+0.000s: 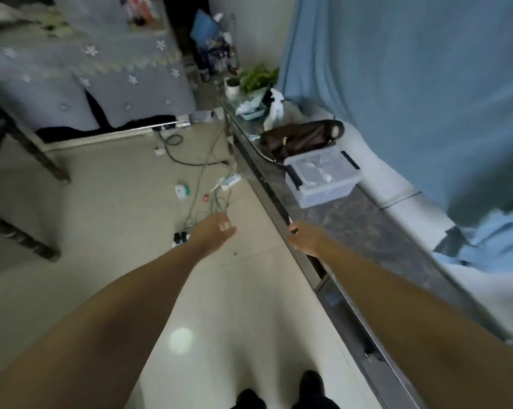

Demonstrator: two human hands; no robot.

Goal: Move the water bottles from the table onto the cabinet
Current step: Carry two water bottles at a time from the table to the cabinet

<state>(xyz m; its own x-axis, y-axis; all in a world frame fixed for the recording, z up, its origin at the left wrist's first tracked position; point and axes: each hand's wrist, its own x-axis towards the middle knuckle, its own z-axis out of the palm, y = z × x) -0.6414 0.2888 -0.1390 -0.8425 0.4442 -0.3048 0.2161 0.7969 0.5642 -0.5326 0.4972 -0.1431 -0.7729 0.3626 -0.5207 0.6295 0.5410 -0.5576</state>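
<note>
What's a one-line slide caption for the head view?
Both hands empty: left hand over the floor, right hand at the cabinet edge near a clear lidded box.

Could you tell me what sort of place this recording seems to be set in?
Probably a lived-in room at home: a cloth-covered table, a potted plant and handbag on a long counter, and cables on the floor.

Grey tablecloth (101,69), white snowflakes; blue curtain (411,84); brown bag (302,137); dark marbled cabinet top (364,228).
</note>
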